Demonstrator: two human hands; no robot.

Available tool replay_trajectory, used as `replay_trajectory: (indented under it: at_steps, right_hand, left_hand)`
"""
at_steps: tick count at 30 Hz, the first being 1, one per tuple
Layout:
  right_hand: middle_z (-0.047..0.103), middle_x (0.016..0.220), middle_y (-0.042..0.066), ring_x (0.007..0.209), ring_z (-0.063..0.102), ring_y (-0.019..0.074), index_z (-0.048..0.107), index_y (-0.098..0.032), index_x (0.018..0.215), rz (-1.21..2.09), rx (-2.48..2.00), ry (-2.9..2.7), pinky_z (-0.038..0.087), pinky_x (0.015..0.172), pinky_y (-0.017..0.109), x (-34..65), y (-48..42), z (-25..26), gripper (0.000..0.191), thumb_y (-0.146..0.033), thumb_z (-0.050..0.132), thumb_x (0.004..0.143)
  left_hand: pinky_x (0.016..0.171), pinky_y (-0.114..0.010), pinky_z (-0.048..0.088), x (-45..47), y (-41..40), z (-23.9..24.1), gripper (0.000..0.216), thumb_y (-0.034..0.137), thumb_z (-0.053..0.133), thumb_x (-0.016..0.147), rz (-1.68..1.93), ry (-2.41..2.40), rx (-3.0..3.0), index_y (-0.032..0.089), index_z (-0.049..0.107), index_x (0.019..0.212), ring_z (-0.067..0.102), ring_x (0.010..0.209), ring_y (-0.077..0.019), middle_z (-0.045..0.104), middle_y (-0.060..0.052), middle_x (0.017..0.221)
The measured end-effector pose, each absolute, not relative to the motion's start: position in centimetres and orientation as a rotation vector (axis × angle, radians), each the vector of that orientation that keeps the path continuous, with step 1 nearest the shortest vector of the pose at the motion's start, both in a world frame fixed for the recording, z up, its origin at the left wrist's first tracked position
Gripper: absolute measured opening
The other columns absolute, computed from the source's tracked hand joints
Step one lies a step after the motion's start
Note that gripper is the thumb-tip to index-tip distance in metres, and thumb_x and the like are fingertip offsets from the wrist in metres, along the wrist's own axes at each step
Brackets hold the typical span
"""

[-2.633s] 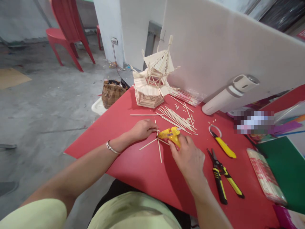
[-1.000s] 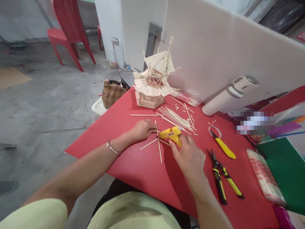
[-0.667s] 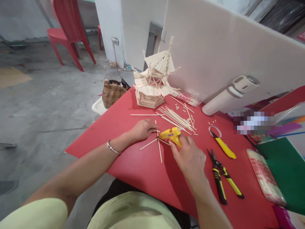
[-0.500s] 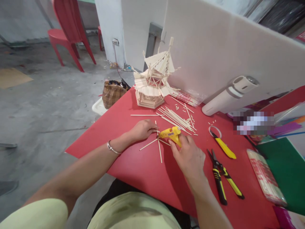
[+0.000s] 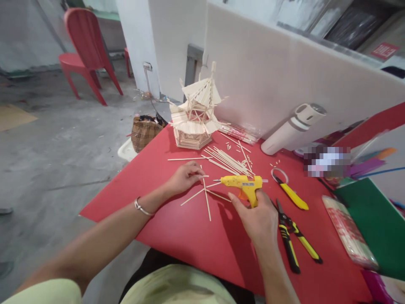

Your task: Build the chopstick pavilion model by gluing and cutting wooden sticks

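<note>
My right hand (image 5: 257,215) is wrapped round the handle of a yellow hot glue gun (image 5: 240,183), its nozzle pointing left above the table. Below and left of the nozzle, several thin wooden sticks (image 5: 207,204) lie crossed in a star shape on the red table. My left hand (image 5: 186,177) is closed, thumb and fingertips pinching a short wooden stick (image 5: 205,176) at the upper arm of the star. A bracelet circles the left wrist. Behind the hands stands a pagoda-like model (image 5: 196,114) built of sticks, beside a pile of loose sticks (image 5: 228,161).
Pruning shears (image 5: 289,236) and a yellow-handled cutter (image 5: 294,196) lie right of my right hand. A white flask (image 5: 292,128) leans against the partition. Packed sticks (image 5: 349,230) lie at the right; a plaid bag (image 5: 145,133) is on the floor beyond the red table (image 5: 171,219).
The glue gun has moved right, away from the star's centre, and turned more level and side-on. My left hand keeps its pinch by the star. The view has shifted slightly.
</note>
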State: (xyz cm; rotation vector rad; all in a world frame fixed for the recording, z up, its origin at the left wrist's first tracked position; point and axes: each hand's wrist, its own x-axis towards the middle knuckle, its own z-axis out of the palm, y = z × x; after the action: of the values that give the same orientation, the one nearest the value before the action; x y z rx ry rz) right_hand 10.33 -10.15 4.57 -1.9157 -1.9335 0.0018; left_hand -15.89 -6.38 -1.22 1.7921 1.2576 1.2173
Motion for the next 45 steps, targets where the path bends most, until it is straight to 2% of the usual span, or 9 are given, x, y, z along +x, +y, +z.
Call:
replay_trajectory:
  at_steps: [6,10,15,30,45]
  right_hand:
    - [0.064,0.079,0.004,0.066,0.055,0.0187,0.062,-0.02,0.089,-0.022,-1.881,-1.919,0.031,0.06,0.028,9.9,-9.9,5.0,0.033,-0.053,0.059,0.085]
    - [0.064,0.083,0.006,0.069,0.054,0.0186,0.062,-0.019,0.089,-0.09,-1.87,-1.946,0.027,0.058,0.028,9.3,-9.9,5.0,0.029,-0.047,0.056,0.087]
    - [0.064,0.085,0.006,0.071,0.054,0.0189,0.064,-0.018,0.097,-0.125,-1.857,-1.972,0.026,0.058,0.028,9.2,-9.8,5.0,0.029,-0.045,0.056,0.088]
    - [0.062,0.083,0.004,0.067,0.049,0.0166,0.063,-0.018,0.091,-0.226,-1.809,-1.955,0.023,0.056,0.028,9.1,-9.9,4.8,0.027,-0.044,0.06,0.086]
    - [0.061,0.083,0.004,0.066,0.048,0.0159,0.064,-0.017,0.094,-0.271,-1.758,-1.976,0.022,0.055,0.027,9.2,-9.9,4.5,0.027,-0.043,0.058,0.088]
  left_hand:
    - [0.071,-0.029,0.051,-15.6,-6.6,-1.0,0.02,0.035,0.07,0.087,1.221,1.191,1.643,0.016,0.076,0.087,0.062,0.074,-0.015,0.068,-0.005,0.083]
    - [0.071,-0.029,0.051,-15.3,-6.8,-0.9,0.019,0.035,0.072,0.086,1.221,1.138,1.569,0.016,0.076,0.086,0.061,0.074,-0.0153,0.069,-0.005,0.082]
    - [0.072,-0.03,0.05,-15.1,-6.9,-0.6,0.019,0.034,0.073,0.085,1.222,1.093,1.511,0.015,0.075,0.084,0.061,0.074,-0.0148,0.068,-0.004,0.081]
    - [0.07,-0.028,0.048,-15.0,-6.9,-0.7,0.02,0.034,0.073,0.083,1.228,1.107,1.482,0.014,0.075,0.083,0.06,0.073,-0.0149,0.067,-0.005,0.079]
    - [0.069,-0.028,0.048,-14.9,-6.9,-0.9,0.019,0.033,0.075,0.081,1.218,1.126,1.452,0.014,0.076,0.082,0.059,0.072,-0.0147,0.067,-0.004,0.077]
